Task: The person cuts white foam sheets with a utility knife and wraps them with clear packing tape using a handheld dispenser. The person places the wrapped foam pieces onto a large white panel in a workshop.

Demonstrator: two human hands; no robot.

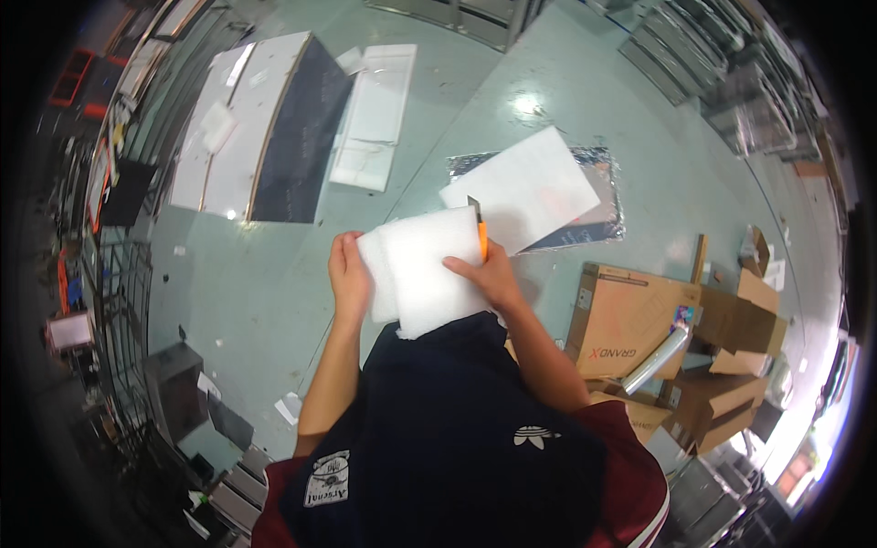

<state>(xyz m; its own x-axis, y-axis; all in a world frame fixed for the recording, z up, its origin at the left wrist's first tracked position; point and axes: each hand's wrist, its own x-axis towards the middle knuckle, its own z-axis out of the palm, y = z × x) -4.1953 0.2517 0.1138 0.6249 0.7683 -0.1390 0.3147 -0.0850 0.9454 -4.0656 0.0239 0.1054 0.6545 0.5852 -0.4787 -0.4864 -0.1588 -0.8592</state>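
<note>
Two or more white foam pieces are held against my chest, overlapping: a larger front square [431, 269] and a slightly offset one [376, 265] at its left. My left hand [349, 279] grips the left edge of the foam, fingers curled behind it. My right hand [494, 276] is closed around an orange utility knife [483, 239], its blade pointing up and away from me. The right thumb lies over the front of the foam, pressing its right side. Some of the fingers behind the foam are hidden.
Ahead on the floor, a white foam sheet [534, 187] lies over a dark, foil-edged panel [610, 196]. Far left stands a large white and dark box [292, 137] beside a long white foam piece [375, 114]. Cardboard boxes [630, 315] and a silvery roll [656, 361] are at right.
</note>
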